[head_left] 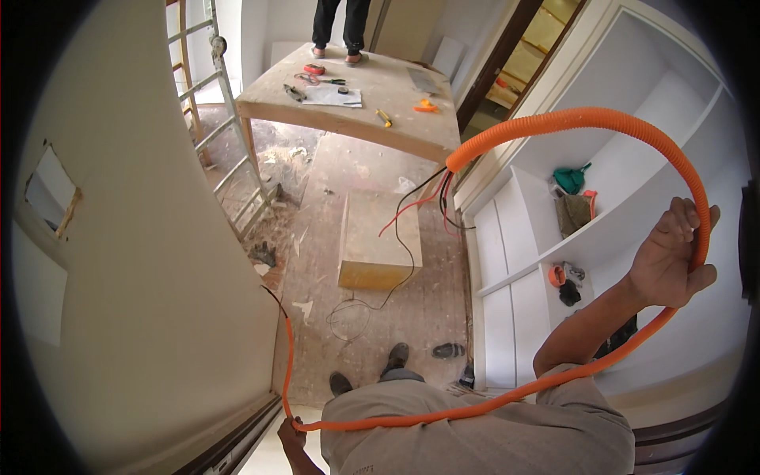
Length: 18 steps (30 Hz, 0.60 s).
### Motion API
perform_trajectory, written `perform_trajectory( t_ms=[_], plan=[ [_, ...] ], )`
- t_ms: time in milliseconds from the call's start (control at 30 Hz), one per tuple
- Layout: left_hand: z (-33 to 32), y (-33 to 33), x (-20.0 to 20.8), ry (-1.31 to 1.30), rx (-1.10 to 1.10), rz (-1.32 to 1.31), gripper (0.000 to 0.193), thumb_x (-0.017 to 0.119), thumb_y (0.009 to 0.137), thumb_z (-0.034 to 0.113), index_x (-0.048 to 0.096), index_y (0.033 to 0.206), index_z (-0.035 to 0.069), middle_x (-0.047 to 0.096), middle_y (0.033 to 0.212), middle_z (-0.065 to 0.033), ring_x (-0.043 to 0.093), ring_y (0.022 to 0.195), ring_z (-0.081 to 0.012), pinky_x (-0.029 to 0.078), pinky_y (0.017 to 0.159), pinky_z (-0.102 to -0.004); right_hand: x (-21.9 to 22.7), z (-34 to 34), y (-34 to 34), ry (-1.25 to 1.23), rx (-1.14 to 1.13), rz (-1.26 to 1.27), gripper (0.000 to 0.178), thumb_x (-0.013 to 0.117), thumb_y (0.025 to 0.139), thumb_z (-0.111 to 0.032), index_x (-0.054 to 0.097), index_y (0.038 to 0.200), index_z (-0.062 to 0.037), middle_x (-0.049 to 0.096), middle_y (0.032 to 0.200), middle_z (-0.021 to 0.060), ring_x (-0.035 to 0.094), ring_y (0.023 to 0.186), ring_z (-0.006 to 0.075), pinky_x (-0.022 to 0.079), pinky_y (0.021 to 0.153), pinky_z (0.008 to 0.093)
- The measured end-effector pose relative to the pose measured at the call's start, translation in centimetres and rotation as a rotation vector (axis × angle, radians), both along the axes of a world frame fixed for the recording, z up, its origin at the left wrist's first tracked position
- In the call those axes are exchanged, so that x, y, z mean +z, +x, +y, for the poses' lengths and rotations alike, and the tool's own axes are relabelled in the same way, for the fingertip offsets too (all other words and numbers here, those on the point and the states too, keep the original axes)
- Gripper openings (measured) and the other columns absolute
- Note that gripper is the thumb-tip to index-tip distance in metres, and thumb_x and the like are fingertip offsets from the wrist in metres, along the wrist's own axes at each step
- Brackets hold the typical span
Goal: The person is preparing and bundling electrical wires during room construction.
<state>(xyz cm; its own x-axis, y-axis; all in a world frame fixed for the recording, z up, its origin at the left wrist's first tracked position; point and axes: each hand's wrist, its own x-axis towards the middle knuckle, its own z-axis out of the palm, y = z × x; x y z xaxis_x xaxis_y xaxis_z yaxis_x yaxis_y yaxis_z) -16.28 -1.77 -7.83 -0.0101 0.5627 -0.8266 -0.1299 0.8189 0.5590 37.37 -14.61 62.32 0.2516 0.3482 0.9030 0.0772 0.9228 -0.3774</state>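
A long orange corrugated conduit loops from my left side, across my chest and up over the right. My right hand is raised at the right, closed around the loop. Low at the left, my left hand grips the conduit near its other end, where a short dark wire sticks up. From the far open end hang several black and red electrical wires. One thin black wire trails over a box-like wooden block down to the floor.
A person in dark trousers stands on a wooden table holding pliers, a yellow cutter and a red meter. A ladder leans at the left; white shelves line the right. The left wall has a cut-out.
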Motion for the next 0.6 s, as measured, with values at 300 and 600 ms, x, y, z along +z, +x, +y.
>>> perform_trajectory(
  t_ms=[300,600],
  plan=[
    [0.6,0.9,1.5,-0.195,0.280,-0.161,0.014,0.059,0.091,0.009,0.055,0.099,-0.001,0.057,0.085,-0.0092,0.058,0.074,-0.0188,0.050,0.060,-0.0302,0.2,-0.6,0.0,0.019,-0.067,0.022,0.065,0.069,0.078,-0.014,0.039,0.129,0.0127,0.040,0.102,0.0166,0.042,0.095,0.0212,0.044,0.081,0.0301],
    [0.5,0.9,1.4,0.211,-0.304,0.198,0.015,0.056,0.091,0.009,0.059,0.097,-0.005,0.060,0.086,-0.0113,0.060,0.076,-0.0202,0.049,0.062,-0.0330,0.2,-0.5,-0.3,0.012,-0.039,0.015,0.065,0.065,0.079,-0.019,0.038,0.129,0.0129,0.040,0.103,0.0174,0.040,0.093,0.0222,0.043,0.082,0.0306]
  ],
)
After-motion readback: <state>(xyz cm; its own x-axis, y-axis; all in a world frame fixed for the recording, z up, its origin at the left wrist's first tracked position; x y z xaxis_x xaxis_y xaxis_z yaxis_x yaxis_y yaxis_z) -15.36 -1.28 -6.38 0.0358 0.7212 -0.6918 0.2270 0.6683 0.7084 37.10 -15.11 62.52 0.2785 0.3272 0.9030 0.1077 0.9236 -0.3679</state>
